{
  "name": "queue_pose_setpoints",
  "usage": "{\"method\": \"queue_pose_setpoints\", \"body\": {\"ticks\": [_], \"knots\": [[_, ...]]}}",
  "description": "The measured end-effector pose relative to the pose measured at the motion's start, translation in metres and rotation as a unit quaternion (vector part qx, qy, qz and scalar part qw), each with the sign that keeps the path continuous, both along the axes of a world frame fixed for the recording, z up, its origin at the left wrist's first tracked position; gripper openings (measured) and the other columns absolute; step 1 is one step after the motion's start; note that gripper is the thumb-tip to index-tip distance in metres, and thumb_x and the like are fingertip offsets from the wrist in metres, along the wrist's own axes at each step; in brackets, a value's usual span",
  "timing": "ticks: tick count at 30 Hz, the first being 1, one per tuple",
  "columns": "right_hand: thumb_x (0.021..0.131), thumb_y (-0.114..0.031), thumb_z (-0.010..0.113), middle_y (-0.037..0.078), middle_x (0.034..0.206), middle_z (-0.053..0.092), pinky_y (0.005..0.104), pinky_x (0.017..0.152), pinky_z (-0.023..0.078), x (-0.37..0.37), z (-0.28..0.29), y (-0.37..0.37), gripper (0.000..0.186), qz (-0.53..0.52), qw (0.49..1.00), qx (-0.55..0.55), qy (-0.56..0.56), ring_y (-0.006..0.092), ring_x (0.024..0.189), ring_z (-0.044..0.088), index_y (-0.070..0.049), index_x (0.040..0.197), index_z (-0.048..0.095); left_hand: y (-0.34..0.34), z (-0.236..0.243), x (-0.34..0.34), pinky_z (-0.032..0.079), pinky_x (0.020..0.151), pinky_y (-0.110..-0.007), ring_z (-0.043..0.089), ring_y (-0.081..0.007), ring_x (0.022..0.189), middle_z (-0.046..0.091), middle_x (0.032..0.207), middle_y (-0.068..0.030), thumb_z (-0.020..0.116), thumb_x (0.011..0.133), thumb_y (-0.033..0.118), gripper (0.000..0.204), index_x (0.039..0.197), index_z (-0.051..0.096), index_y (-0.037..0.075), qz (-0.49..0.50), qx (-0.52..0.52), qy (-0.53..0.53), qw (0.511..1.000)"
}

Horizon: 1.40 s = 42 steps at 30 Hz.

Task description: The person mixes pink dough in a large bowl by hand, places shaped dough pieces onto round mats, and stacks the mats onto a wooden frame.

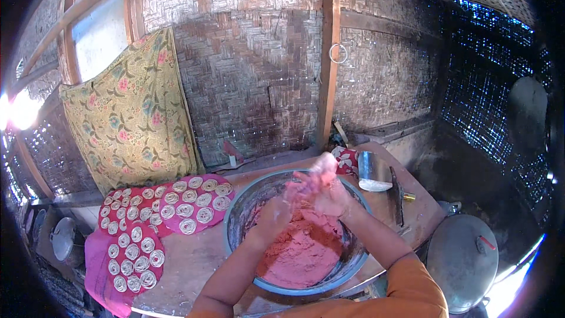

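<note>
A wide blue-grey basin (pixel 234 224) stands on the table in front of me, holding a mass of damp, crumbly pink dough (pixel 303 256). Above its far half, my left hand (pixel 289 193) and my right hand (pixel 329 191) are raised close together. Pink dough is smeared over both, and pale flour shows on the right one. Motion blurs the fingers, and the hands partly cover each other. Whether they hold a lump between them I cannot tell.
Several pale coiled rounds lie on pink and red cloths (pixel 97 265) at the left of the wooden table (pixel 188 265). Right of the basin are a shiny metal can (pixel 375 171) and a dark blade-like tool (pixel 397 197). A large lidded pot (pixel 462 265) stands beyond the table's right edge.
</note>
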State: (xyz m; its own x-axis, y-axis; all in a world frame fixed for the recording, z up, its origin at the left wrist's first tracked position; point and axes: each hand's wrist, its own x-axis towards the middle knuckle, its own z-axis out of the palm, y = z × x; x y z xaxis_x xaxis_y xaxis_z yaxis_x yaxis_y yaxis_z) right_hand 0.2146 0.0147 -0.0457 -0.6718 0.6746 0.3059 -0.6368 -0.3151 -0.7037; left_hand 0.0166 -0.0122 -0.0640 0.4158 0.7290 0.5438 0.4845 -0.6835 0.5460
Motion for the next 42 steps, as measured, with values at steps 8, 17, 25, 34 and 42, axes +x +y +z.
{"method": "queue_pose_setpoints", "body": {"ticks": [8, 17, 25, 34, 42], "knots": [[0.092, -0.044, 0.046, 0.013, 0.143, 0.033, 0.0513, 0.107, 0.027, 0.016, -0.016, 0.041, 0.059, 0.001, 0.988, -0.119, 0.095, 0.0340, 0.132, 0.030, -0.014, 0.140, 0.033, 0.005, -0.035, 0.010, 0.046, 0.068, -0.032, 0.058, -0.0222, 0.083, 0.061, 0.095, -0.0118, 0.045, 0.094, 0.014, 0.024, 0.110, 0.054, -0.001, -0.071, -0.155, -0.203, 0.964], [0.090, -0.006, 0.051, 0.006, 0.102, 0.055, 0.0325, 0.094, 0.045, 0.009, 0.005, 0.002, 0.067, -0.411, 0.867, 0.147, -0.240, 0.0145, 0.104, 0.048, -0.011, 0.145, 0.012, -0.022, 0.007, 0.003, 0.043, 0.061, -0.030, 0.049, -0.0253, 0.064, 0.062, 0.086, -0.0207, 0.042, 0.095, 0.012, 0.022, 0.098, 0.056, -0.004, -0.014, 0.068, -0.057, 0.996], [0.071, -0.038, 0.072, 0.025, 0.150, 0.005, 0.0557, 0.109, 0.004, 0.018, 0.024, 0.000, 0.108, -0.695, 0.421, 0.343, -0.472, 0.0421, 0.138, 0.004, -0.005, 0.146, 0.001, -0.014, 0.017, 0.001, 0.045, 0.060, -0.040, 0.057, -0.0370, 0.067, 0.058, 0.077, -0.0268, 0.047, 0.093, 0.015, 0.023, 0.100, 0.054, -0.006, 0.100, -0.023, 0.008, 0.995], [0.072, -0.039, 0.069, 0.023, 0.150, 0.009, 0.0613, 0.106, 0.004, 0.015, 0.041, -0.015, 0.100, -0.707, 0.297, 0.364, -0.529, 0.0474, 0.136, 0.006, -0.007, 0.146, 0.010, -0.032, 0.036, 0.012, 0.048, 0.068, -0.044, 0.062, -0.0369, 0.076, 0.062, 0.088, -0.0230, 0.045, 0.095, 0.028, 0.030, 0.105, 0.056, 0.001, 0.046, -0.118, 0.009, 0.992], [0.077, -0.023, 0.061, 0.017, 0.146, 0.025, 0.0656, 0.104, 0.017, 0.005, 0.036, -0.008, 0.077, -0.628, 0.034, 0.435, -0.644, 0.0456, 0.131, 0.026, -0.023, 0.145, 0.023, -0.032, 0.015, 0.023, 0.044, 0.047, -0.024, 0.059, -0.0125, 0.066, 0.057, 0.076, -0.0028, 0.040, 0.098, 0.034, 0.027, 0.113, 0.049, 0.013, -0.114, -0.568, -0.297, 0.759]]}}
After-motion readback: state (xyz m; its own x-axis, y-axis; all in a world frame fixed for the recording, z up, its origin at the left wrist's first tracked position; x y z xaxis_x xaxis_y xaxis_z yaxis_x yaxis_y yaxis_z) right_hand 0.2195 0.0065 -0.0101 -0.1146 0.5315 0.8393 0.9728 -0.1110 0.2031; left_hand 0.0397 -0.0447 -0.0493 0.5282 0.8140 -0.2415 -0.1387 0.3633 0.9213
